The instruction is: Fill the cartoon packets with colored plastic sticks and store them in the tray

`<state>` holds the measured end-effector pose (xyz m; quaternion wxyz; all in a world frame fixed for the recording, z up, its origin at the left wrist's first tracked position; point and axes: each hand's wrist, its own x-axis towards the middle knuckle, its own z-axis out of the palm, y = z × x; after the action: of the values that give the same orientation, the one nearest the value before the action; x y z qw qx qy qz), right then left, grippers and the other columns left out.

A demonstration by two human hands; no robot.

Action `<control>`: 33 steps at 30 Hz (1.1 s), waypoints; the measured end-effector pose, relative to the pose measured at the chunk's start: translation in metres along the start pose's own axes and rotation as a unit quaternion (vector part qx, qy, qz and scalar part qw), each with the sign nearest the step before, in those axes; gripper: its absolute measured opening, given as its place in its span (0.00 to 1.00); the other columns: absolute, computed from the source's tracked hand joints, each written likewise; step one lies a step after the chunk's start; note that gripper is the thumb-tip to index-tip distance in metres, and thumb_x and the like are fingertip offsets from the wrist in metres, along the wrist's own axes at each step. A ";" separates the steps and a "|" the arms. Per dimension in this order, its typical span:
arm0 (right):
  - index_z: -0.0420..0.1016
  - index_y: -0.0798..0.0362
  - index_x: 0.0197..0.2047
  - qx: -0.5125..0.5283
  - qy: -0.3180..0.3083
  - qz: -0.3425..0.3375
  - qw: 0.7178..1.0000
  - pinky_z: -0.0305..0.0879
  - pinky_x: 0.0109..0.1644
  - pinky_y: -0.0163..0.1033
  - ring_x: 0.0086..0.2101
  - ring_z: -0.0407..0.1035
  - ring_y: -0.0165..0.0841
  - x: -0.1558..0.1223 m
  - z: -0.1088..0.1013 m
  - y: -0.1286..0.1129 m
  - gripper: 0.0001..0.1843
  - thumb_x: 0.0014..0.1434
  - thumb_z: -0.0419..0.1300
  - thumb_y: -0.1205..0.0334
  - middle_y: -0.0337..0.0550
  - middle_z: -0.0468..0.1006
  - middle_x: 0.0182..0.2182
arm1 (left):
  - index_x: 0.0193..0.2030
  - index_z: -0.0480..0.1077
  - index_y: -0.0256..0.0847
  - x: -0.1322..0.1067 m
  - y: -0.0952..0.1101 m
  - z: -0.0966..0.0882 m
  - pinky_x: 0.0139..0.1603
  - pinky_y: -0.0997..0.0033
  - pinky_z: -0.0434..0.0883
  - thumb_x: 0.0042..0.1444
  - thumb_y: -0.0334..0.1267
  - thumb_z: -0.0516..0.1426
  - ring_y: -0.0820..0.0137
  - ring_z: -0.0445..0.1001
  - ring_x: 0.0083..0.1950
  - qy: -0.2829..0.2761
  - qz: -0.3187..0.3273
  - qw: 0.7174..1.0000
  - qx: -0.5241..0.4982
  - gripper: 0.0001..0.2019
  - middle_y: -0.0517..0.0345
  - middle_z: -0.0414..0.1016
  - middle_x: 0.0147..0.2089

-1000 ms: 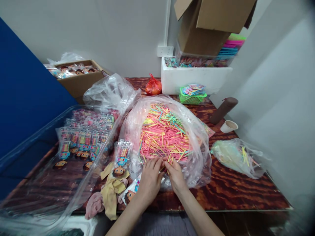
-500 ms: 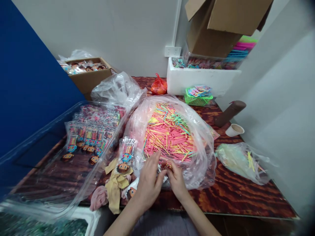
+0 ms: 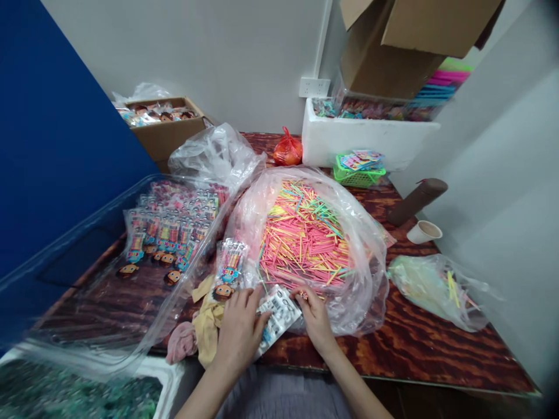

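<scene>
My right hand is closed around a small bundle of thin coloured sticks, with only their ends showing between thumb and fingers. Beneath and beside it lies a silvery, clear-fronted packet, tilted on the table edge. At that packet's left side, my left hand lies palm down, fingers stretched out and thumb at the packet's edge. A filled packet with a cartoon face rests just beyond the left fingers. In front of both hands, a large clear bag gapes around a heap of pink, yellow and green sticks.
Filled packets lie in a clear plastic tub at left. Yellow cloth sits beside my left wrist. Rightward are a small bag of sticks, a paper cup and a brown bottle. A green basket stands behind.
My left hand has moved left and down, away from the right hand, exposing the silvery packet. My right hand still grips the sticks. The view has shifted slightly.
</scene>
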<state>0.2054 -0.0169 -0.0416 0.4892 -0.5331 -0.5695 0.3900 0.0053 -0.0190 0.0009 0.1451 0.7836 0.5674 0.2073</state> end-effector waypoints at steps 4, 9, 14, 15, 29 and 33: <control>0.74 0.49 0.40 0.015 -0.005 -0.017 1.000 0.63 0.46 0.38 0.41 0.70 0.36 -0.001 0.000 -0.005 0.09 0.66 0.52 0.62 0.42 0.76 0.37 | 0.53 0.69 0.40 -0.002 -0.003 0.010 0.46 0.58 0.69 0.59 0.39 0.57 0.58 0.70 0.46 -0.023 -0.034 0.999 -0.024 0.15 0.51 0.72 0.43; 0.75 0.49 0.41 0.010 -0.003 0.005 1.000 0.64 0.45 0.37 0.39 0.71 0.35 -0.003 0.000 -0.005 0.09 0.64 0.53 0.65 0.42 0.77 0.35 | 0.36 0.67 0.41 0.004 0.000 0.012 0.39 0.65 0.66 0.61 0.35 0.54 0.63 0.70 0.38 0.010 -0.073 0.992 -0.102 0.03 0.56 0.69 0.34; 0.74 0.50 0.39 0.001 0.003 0.002 1.000 0.64 0.44 0.36 0.38 0.71 0.35 -0.005 0.001 -0.002 0.09 0.65 0.52 0.64 0.41 0.76 0.34 | 0.30 0.67 0.41 0.005 -0.006 0.013 0.39 0.65 0.66 0.64 0.38 0.50 0.64 0.71 0.38 0.022 -0.045 0.991 -0.121 0.12 0.56 0.70 0.33; 0.74 0.50 0.39 0.001 0.004 0.002 1.000 0.64 0.44 0.36 0.38 0.72 0.35 -0.005 0.002 -0.001 0.09 0.65 0.52 0.64 0.41 0.76 0.34 | 0.30 0.67 0.41 0.005 -0.007 0.013 0.39 0.65 0.66 0.65 0.39 0.50 0.64 0.71 0.38 0.025 -0.043 0.992 -0.119 0.13 0.55 0.70 0.33; 0.74 0.50 0.38 -0.005 0.013 -0.004 1.000 0.65 0.44 0.38 0.38 0.71 0.36 -0.007 0.003 0.000 0.10 0.65 0.51 0.62 0.43 0.76 0.34 | 0.42 0.71 0.41 0.005 -0.007 -0.001 0.41 0.66 0.69 0.64 0.38 0.53 0.65 0.74 0.40 0.147 -0.032 0.982 -0.112 0.07 0.55 0.74 0.36; 0.75 0.50 0.39 -0.010 0.018 -0.012 1.000 0.65 0.44 0.38 0.38 0.72 0.36 -0.008 0.003 0.000 0.10 0.65 0.52 0.64 0.42 0.77 0.34 | 0.37 0.71 0.41 0.006 -0.011 0.005 0.40 0.68 0.70 0.64 0.37 0.51 0.66 0.74 0.38 0.109 -0.002 0.988 -0.113 0.09 0.56 0.75 0.34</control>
<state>0.2021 -0.0241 -0.0434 0.4985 -0.5378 -0.5709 0.3692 0.0002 -0.0093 -0.0073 0.1703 0.7339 0.5544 0.3537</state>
